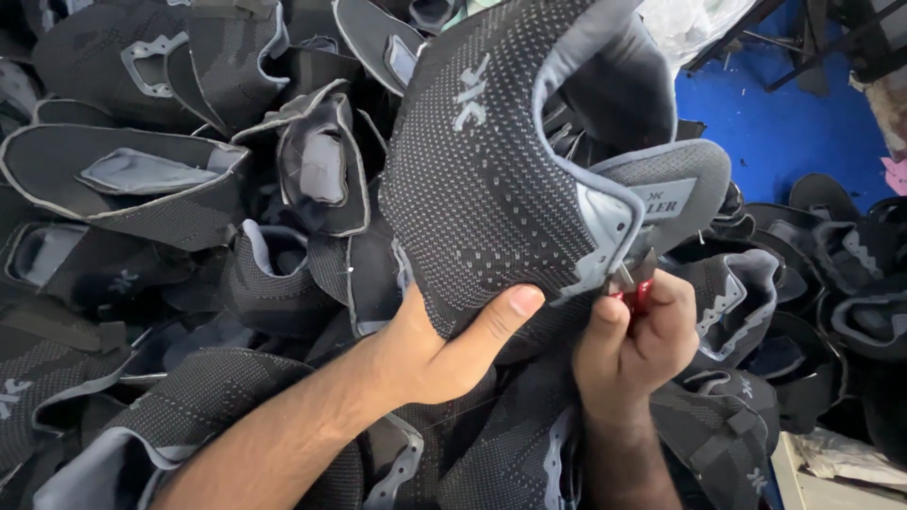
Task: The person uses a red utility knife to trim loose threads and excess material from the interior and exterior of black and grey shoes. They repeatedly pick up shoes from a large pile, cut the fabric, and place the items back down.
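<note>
The shoe upper (501, 161) is knitted cloth, dark grey and matt, its surface rough with small dots; a smooth grey lining edges its opening. The cutter (635, 288) shows glossy red handles and bare metal tips. Far right, the floor (784, 123) looks painted blue, with a dull sheen.

- Pile of dark knit shoe uppers (189, 189) with grey linings, heaped across the left and bottom of the view.
- More uppers (841, 274) stacked at the right edge.
- Blue floor (784, 123) at top right.
- Clear plastic wrap (690, 28) at the top, beside the floor.
- Dark metal frame legs (803, 47) standing on the floor.
- Pale board (803, 477) at bottom right.
</note>
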